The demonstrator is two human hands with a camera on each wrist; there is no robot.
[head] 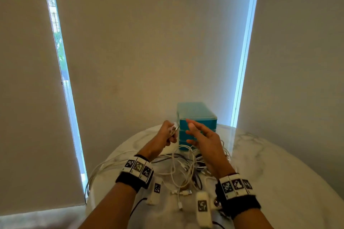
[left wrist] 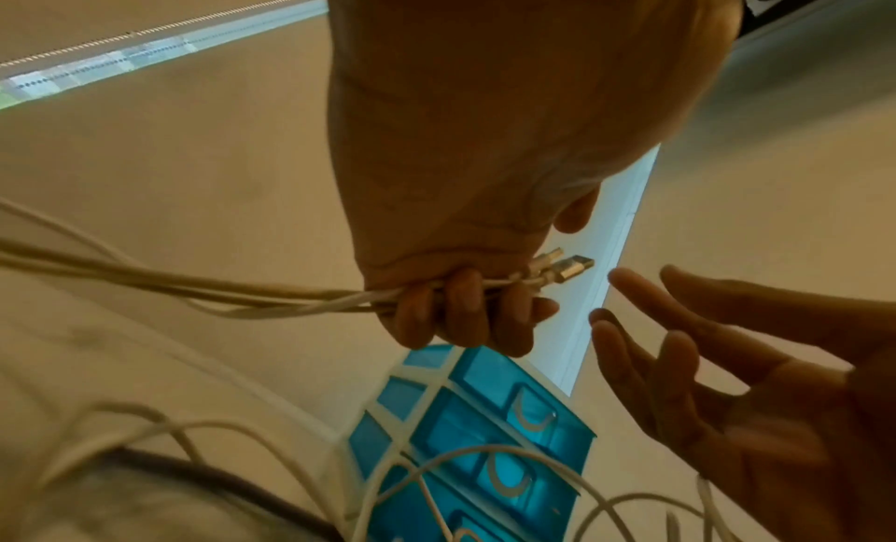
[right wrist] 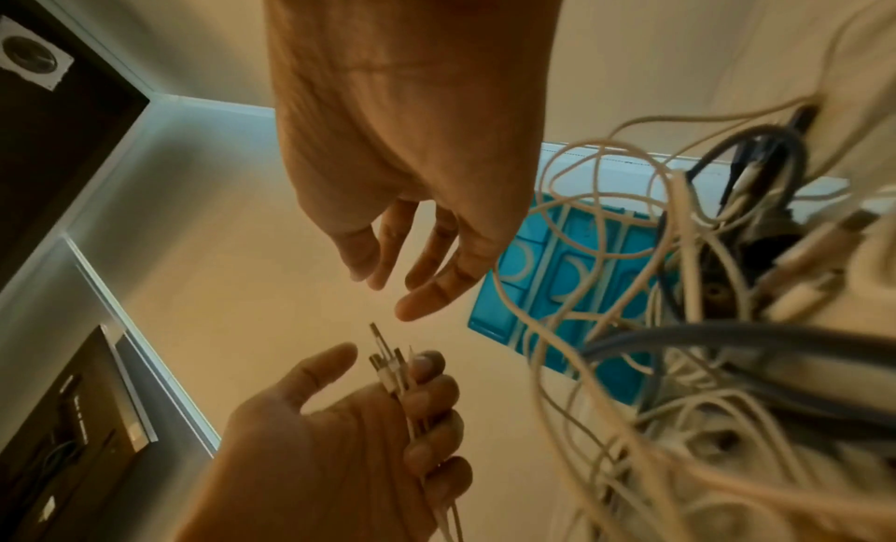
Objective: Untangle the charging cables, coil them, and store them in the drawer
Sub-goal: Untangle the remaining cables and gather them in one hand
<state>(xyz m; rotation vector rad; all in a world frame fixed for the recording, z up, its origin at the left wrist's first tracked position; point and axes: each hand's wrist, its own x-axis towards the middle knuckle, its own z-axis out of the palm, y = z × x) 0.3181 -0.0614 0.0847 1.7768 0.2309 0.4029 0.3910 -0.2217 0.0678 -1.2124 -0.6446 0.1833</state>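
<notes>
My left hand point(head: 168, 133) is raised above the round marble table point(head: 270, 163) and grips a bundle of white cable ends point(head: 174, 128), with metal plugs sticking out past the fingers point(left wrist: 465, 309). The plugs point(left wrist: 567, 269) show in the left wrist view, and the bundle point(right wrist: 393, 366) in the right wrist view too. My right hand point(head: 201, 135) hovers just to the right of it, fingers straight and spread, holding nothing. A tangle of white and dark cables point(head: 186, 167) lies on the table below both hands. The teal drawer unit point(head: 197, 122) stands behind, drawers closed.
White loops of cable point(head: 96, 173) hang over the table's left edge. Loose plug ends point(head: 183, 192) lie near the front. Closed roller blinds with bright window gaps point(head: 243, 52) stand behind the table.
</notes>
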